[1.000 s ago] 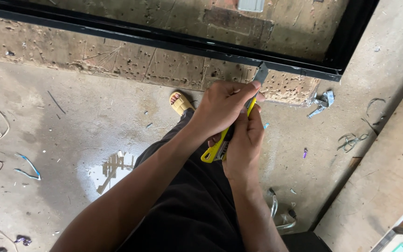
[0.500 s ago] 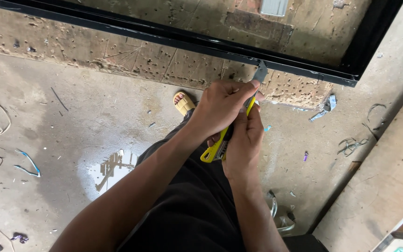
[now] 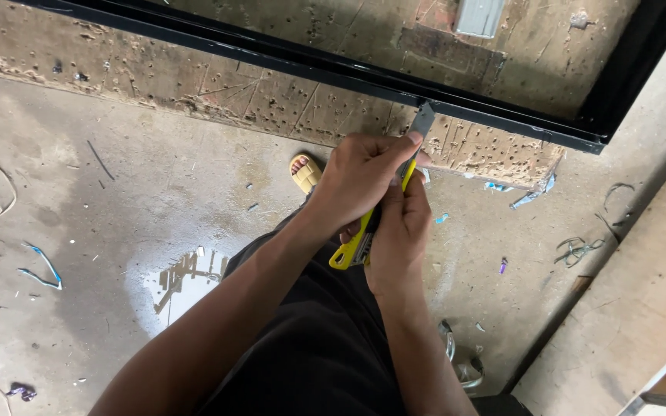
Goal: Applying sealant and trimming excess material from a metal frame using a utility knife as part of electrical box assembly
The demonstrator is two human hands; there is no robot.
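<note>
Knife (image 3: 364, 231) within both hands' grip

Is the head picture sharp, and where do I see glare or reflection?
Head view: soft, even daylight, no hard shadows; both hands, left hand and right hand, and the yellow utility knife are sharp; the puddle on the concrete floor mirrors bright light; the edges show mild wide-angle bending.
</note>
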